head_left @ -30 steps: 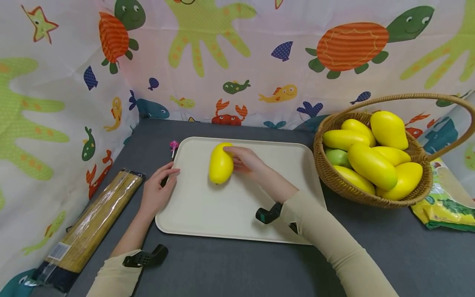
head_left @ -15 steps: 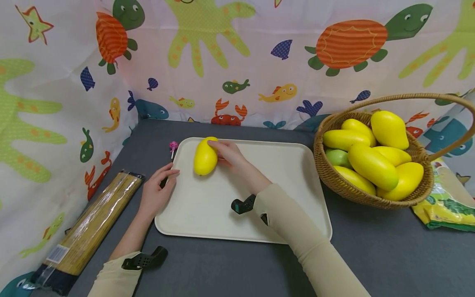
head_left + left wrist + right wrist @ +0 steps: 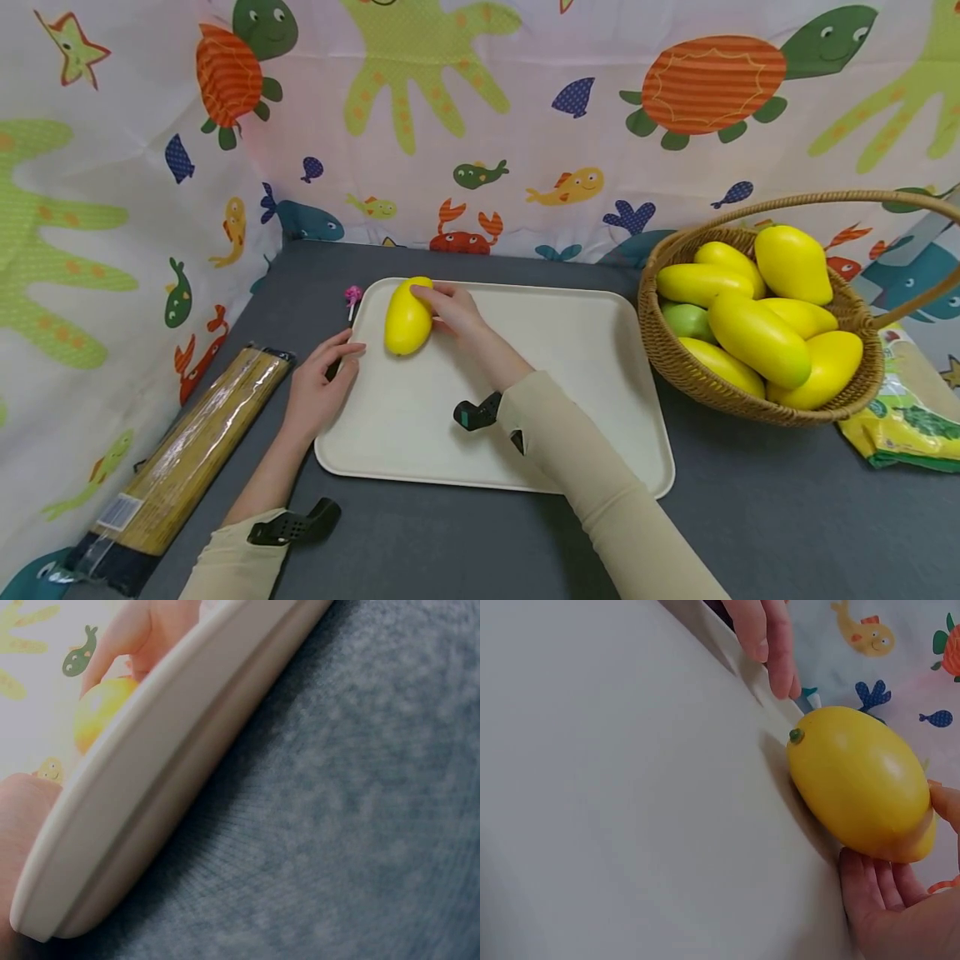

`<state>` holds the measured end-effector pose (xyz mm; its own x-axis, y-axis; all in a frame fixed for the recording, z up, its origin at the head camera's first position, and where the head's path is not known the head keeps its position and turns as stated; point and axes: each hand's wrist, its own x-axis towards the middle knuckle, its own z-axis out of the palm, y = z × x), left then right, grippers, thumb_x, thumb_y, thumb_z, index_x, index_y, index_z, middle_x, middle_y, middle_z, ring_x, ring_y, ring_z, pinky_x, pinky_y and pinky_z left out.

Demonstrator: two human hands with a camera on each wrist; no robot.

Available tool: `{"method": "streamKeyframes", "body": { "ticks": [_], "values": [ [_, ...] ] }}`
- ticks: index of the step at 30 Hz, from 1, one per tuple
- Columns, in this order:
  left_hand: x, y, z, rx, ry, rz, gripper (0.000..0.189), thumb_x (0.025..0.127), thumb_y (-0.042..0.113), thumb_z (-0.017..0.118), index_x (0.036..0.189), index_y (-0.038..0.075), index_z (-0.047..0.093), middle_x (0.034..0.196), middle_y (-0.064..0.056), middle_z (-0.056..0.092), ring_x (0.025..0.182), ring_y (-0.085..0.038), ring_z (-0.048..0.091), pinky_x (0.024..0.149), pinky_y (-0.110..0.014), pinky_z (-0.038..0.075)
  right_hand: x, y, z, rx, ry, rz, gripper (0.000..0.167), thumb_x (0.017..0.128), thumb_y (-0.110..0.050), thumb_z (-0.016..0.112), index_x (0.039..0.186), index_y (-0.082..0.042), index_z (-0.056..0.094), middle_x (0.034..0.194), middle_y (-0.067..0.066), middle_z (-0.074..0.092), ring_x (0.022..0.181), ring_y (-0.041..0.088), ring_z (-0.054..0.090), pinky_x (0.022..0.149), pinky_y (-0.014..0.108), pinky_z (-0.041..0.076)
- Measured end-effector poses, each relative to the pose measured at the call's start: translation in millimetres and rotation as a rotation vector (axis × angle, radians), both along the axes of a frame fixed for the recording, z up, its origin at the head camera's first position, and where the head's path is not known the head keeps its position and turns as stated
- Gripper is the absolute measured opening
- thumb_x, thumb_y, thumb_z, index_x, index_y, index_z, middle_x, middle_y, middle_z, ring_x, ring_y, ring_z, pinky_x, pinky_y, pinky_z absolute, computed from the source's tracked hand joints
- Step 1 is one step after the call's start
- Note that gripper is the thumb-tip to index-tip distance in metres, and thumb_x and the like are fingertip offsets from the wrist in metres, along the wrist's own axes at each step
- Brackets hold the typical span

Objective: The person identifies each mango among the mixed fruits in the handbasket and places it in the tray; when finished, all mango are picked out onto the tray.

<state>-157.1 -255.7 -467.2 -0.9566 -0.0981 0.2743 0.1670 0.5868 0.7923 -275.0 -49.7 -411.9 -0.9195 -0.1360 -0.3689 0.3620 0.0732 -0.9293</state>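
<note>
The right hand [image 3: 452, 310] holds a yellow mango [image 3: 407, 321], thumb on one side and fingers on the other, the grip no wider than the fruit. The mango is at the upper left of a cream tray [image 3: 420, 425], its green stem end towards the person; whether it touches the surface, I cannot tell. The left hand [image 3: 318, 392] rests at the tray's left edge, fingers nearly straight and reaching over the rim, near the mango but apart from it. A black device [image 3: 295, 525] sits on the left wrist and another on the right, both at beige sleeves [image 3: 600, 492]. Just outside the tray's upper left corner is a small pink thing on a white stick [image 3: 352, 296]. Farther left, a long clear packet of thin tan sticks [image 3: 195, 458] lies slanting on the grey table [image 3: 450, 542]. To the tray's right, a wicker basket [image 3: 660, 354] holds more yellow mangoes [image 3: 759, 340] and a green fruit [image 3: 687, 321]. Beyond it lies a yellow and green bag [image 3: 918, 417]. A cloth printed with sea animals [image 3: 510, 117] hangs behind.
</note>
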Motion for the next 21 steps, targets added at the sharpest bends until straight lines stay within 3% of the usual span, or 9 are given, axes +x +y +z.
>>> {"method": "streamKeyframes", "body": {
  "ticks": [12, 21],
  "values": [
    [1.2, 0.9, 1.9, 0.0, 0.001, 0.002, 0.024, 0.096, 0.014, 0.06, 0.117, 0.008, 0.07, 0.143, -0.007, 0.051, 0.134, -0.031, 0.044, 0.106, -0.052, 0.036, 3.5, -4.5, -8.9, 0.22, 0.144, -0.003, 0.059, 0.089, -0.05, 0.066, 0.129, -0.008, 0.057, 0.117, 0.005, 0.061, 0.095, 0.017, 0.059, 0.081, 0.024, 0.053],
    [1.3, 1.0, 2.7, -0.005, 0.003, 0.004, 0.024, 0.096, 0.014, 0.06, 0.117, 0.008, 0.07, 0.143, -0.007, 0.051, 0.133, -0.031, 0.044, 0.106, -0.051, 0.036, 4.0, -2.6, -6.5, 0.31, 0.171, 0.043, 0.061, 0.091, -0.054, 0.06, 0.132, -0.008, 0.056, 0.117, 0.006, 0.06, 0.096, 0.019, 0.058, 0.082, 0.024, 0.052]
  ]
}}
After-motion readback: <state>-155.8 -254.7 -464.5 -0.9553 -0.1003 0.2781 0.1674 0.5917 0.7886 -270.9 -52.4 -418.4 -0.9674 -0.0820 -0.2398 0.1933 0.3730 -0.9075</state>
